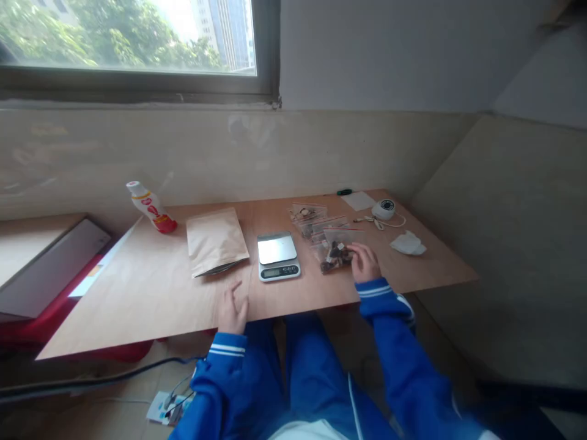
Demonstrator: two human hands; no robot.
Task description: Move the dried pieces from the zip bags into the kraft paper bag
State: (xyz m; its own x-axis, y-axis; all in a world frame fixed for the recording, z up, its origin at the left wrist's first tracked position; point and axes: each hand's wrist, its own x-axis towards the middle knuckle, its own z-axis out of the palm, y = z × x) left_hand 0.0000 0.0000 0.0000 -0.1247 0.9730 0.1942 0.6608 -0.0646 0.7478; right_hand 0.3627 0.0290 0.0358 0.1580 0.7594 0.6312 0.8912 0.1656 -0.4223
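My left hand (233, 310) rests at the table's front edge, fingers apart and holding nothing. To its right is a white kitchen scale (279, 272) with a shiny square top and a small display. A brown kraft pouch (216, 239) lies flat beyond my left hand. My right hand (365, 264) touches the right side of a clear zip bag (337, 258) holding dark dried pieces and small white packets; its thumb and index finger look apart. Behind that bag, more clear zip bags (308, 212) overlap, with pale dried pieces in the rearmost.
A red and white bottle (152, 209) stands at the back left of the wooden table (137, 293). At the right are a white dome camera (383, 209) with its cable, a crumpled white tissue (408, 243), a white paper (358, 201) and a dark green object (344, 192).
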